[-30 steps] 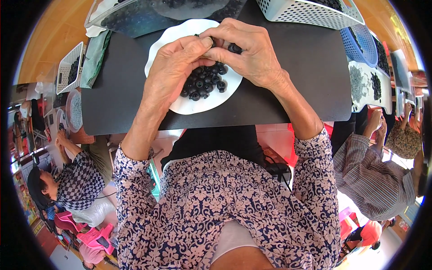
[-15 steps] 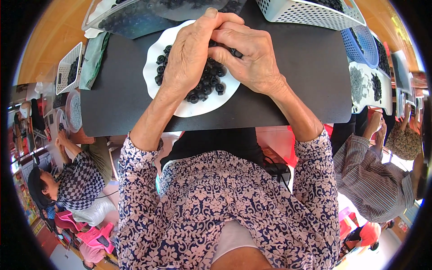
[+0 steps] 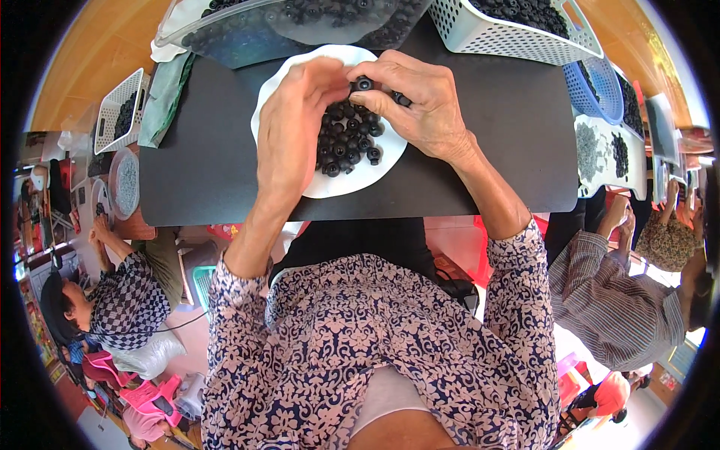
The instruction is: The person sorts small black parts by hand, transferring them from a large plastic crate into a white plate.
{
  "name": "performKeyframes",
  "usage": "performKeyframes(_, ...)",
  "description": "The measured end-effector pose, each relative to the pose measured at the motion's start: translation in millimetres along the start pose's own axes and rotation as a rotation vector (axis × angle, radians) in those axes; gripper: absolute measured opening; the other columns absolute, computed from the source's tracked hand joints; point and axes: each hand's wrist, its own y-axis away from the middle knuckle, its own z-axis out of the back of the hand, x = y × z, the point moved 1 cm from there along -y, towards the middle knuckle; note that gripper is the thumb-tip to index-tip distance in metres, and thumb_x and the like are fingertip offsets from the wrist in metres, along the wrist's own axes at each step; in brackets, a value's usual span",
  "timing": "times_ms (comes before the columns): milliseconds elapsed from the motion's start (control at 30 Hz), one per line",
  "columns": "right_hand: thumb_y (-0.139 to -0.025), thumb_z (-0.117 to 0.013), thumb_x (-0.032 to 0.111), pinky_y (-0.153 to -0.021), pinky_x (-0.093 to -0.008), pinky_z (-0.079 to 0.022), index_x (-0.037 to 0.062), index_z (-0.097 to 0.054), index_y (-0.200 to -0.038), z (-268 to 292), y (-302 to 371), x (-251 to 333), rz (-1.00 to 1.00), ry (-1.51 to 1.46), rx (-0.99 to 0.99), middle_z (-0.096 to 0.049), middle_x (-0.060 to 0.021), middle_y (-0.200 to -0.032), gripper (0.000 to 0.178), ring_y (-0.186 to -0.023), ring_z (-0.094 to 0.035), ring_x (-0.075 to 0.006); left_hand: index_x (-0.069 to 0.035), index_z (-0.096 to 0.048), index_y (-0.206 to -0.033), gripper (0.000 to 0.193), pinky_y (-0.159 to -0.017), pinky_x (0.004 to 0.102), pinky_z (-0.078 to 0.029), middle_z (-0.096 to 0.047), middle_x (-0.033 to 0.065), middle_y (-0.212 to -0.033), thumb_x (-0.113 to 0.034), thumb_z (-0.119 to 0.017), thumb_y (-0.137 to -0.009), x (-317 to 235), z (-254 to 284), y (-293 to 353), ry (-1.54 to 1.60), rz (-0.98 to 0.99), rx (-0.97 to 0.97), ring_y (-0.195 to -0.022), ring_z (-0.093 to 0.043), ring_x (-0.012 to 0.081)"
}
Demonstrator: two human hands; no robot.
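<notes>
Over a white plate with a wavy rim (image 3: 375, 174) hang both my hands. Small black rounded parts (image 3: 345, 139), each with a hole or hollow in the middle, are heaped on the plate. Between thumb and forefinger my right hand (image 3: 424, 105) pinches one small black part (image 3: 364, 84); another black piece shows by its curled fingers. Just to the left, my left hand (image 3: 289, 124) is held edge-on with its palm turned to the right. Its fingers are loosely bent, their tips near the pinched part, and nothing shows in the palm.
Beyond the plate stands a clear bin (image 3: 240, 37) of black parts, with a white perforated basket (image 3: 517, 34) at its right. A green cloth (image 3: 166, 97) lies at the dark table's (image 3: 495, 150) left edge. A blue basket (image 3: 596, 90) stands right. Co-workers sit on both sides.
My hands were together and have come apart, the left turning palm inward. The black part in my right pinch now shows. The plate and table appear shifted slightly in view.
</notes>
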Motion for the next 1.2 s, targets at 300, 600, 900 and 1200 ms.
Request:
performKeyframes(300,-0.08,-0.069,0.006,-0.059,-0.0245,-0.045,0.0029,-0.067,-0.093,22,-3,1,-0.042,0.133,-0.228,-0.061,-0.0059,-0.074,0.013,-0.062,-0.055,-0.012,0.007,-0.058,-0.102,0.041,-0.1,0.036,-0.036,-0.06,0.0165,-0.107,-0.029,-0.04,-0.099,3,8,85,0.087,0.106,0.208,-0.106,-0.054,0.0224)
performKeyframes(600,-0.084,-0.065,0.013,-0.068,-0.027,-0.049,0.0035,-0.067,-0.101,147,-66,-74,-0.098,0.723,-0.336,-0.067,-0.011,-0.089,0.02,-0.079,-0.063,-0.0185,0.001,-0.06,-0.098,0.024,-0.076,0.0242,-0.044,-0.062,0.0033,-0.091,-0.019,-0.045,-0.098,32,-10,115,-0.04,0.325,0.443,-0.081,-0.054,0.0093)
performKeyframes(900,-0.09,-0.062,0.016,-0.055,-0.0217,-0.042,0.0003,-0.069,-0.082,45,5,-9,-0.239,0.429,-0.284,-0.061,-0.0028,-0.065,0.019,-0.059,-0.051,-0.005,0.002,-0.061,-0.096,0.021,-0.086,0.0275,-0.044,-0.063,0.0068,-0.095,-0.014,-0.048,-0.096,26,-3,111,-0.069,0.359,0.387,-0.093,-0.057,0.014)
performKeyframes(1200,-0.089,-0.063,0.017,-0.054,-0.0235,-0.041,-0.0037,-0.067,-0.078,33,73,-43,-0.558,0.113,-0.338,-0.06,-0.0022,-0.063,0.024,-0.058,-0.049,-0.0059,0.0,-0.061,-0.093,0.016,-0.09,0.0385,-0.042,-0.057,0.0141,-0.105,-0.002,-0.064,-0.077,1,52,43,-1.151,-0.576,-0.1,-0.102,-0.052,0.0322)
